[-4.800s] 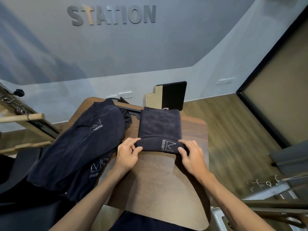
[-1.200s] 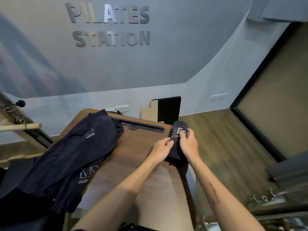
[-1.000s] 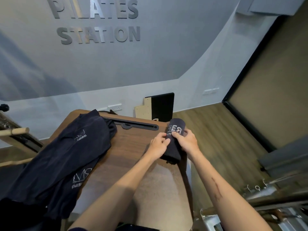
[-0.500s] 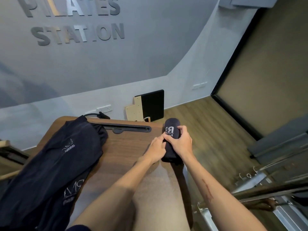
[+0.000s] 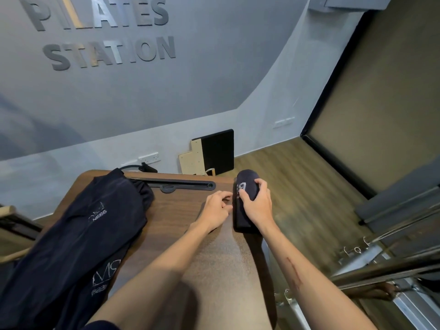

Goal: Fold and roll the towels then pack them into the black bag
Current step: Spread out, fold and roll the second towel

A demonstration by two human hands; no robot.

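Observation:
A dark navy towel, rolled into a tight cylinder [image 5: 246, 184], sits at the right edge of the wooden table [image 5: 190, 234]. My right hand [image 5: 257, 206] grips it from above, fingers curled round its middle. My left hand [image 5: 216, 208] hovers just left of the roll, fingers loosely curled, holding nothing. Several unfolded navy towels with white logos [image 5: 78, 234] lie heaped on the table's left side and hang over its edge. No black bag is in view.
A black slotted rail [image 5: 181, 185] runs along the table's far edge. A black and beige board [image 5: 212, 153] leans on the wall behind, next to a wall socket [image 5: 148, 158] with a cable. Metal equipment with hooks [image 5: 369, 258] stands at the right, over wooden floor.
The towel went from half rolled to a full roll at the table's right edge. My left hand has now let go of it; the right hand still holds it.

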